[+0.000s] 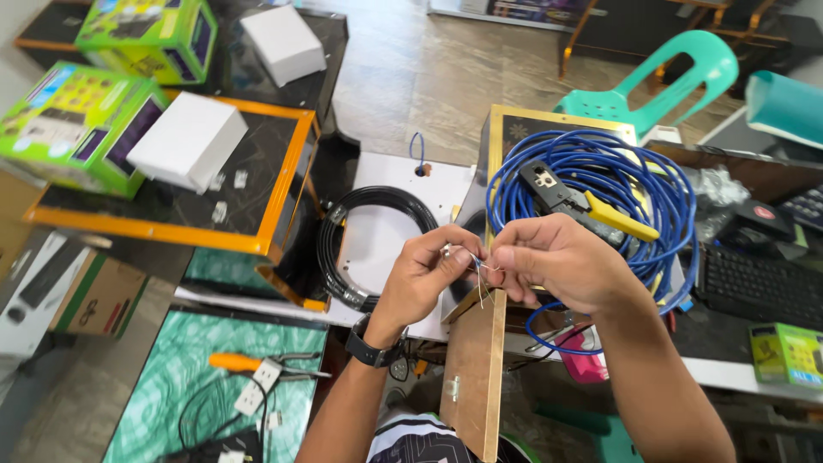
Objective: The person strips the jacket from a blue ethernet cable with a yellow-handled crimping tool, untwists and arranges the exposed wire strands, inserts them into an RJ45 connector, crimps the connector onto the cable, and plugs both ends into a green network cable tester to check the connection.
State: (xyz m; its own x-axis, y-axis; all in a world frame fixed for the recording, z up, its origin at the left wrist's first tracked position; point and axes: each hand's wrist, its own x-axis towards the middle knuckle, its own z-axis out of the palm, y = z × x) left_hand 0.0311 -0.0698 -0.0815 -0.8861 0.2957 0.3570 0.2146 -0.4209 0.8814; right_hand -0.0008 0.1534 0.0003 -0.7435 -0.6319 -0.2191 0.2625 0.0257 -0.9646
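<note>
Both hands meet at the centre of the view, just above the top end of an upright wooden board [474, 360]. The left hand [429, 270], with a dark watch at its wrist, comes in from 7 o'clock and has thumb and forefinger pinched together on the thin wire strands [480, 273] fanning out of a blue cable end. The right hand [561, 261], coming in from 5 o'clock, is closed on the same cable just beside the left fingertips, its fingers curled over the sheath. The strands lie between the two sets of fingertips; how many there are is too fine to tell. At 2 o'clock from the hands a large coil of blue cable [600, 193] rests on the tabletop [729, 373], with a black and yellow crimping tool [583, 201] lying across it, near the right hand. At 9 o'clock, a coil of black cable [373, 244] lies on a white sheet. My judgement is that the strands are being separated and straightened; doing this well calls for a firm grip on the sheath close to the exposed end, each strand smoothed flat between thumb and forefinger, and all kept parallel without crossing.
</note>
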